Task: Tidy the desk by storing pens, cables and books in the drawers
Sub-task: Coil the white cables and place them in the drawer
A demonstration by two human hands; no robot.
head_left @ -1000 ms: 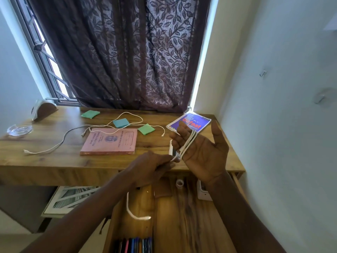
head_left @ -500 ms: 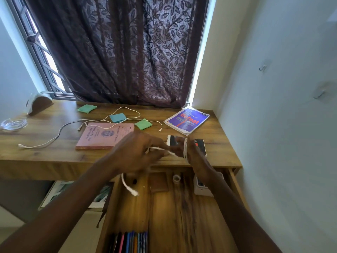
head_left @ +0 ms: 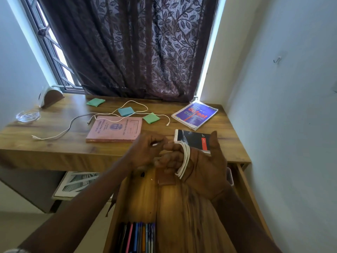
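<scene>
The white cable (head_left: 185, 161) is wound in several loops round the curled fingers of the right hand (head_left: 202, 167), whose thumb stands up. The loops run roughly from 12 to 6 o'clock across the palm. The left hand (head_left: 145, 152) sits just beside it at 9 o'clock, with its fingertips pinched on what looks like the cable's free end. Both hands hover over the open drawer (head_left: 138, 198), which stretches away at 6 o'clock. By my reckoning the coil need only drop straight down, and the right hand carries it, so it is the nearer one. Pens (head_left: 138, 238) already lie at the drawer's near end.

On the surface (head_left: 54, 143), a pink book (head_left: 114, 130) lies at 10 o'clock from the hands, a dark notebook (head_left: 193, 139) touches the view just behind the right hand at 12, and a blue book (head_left: 194, 115) lies beyond it. Two loose cables (head_left: 69, 125) trail off toward 9 o'clock among green and blue paper pads. A dark leaf-patterned curtain (head_left: 136, 48) hangs over the window at 12, with a pale wall at 3
</scene>
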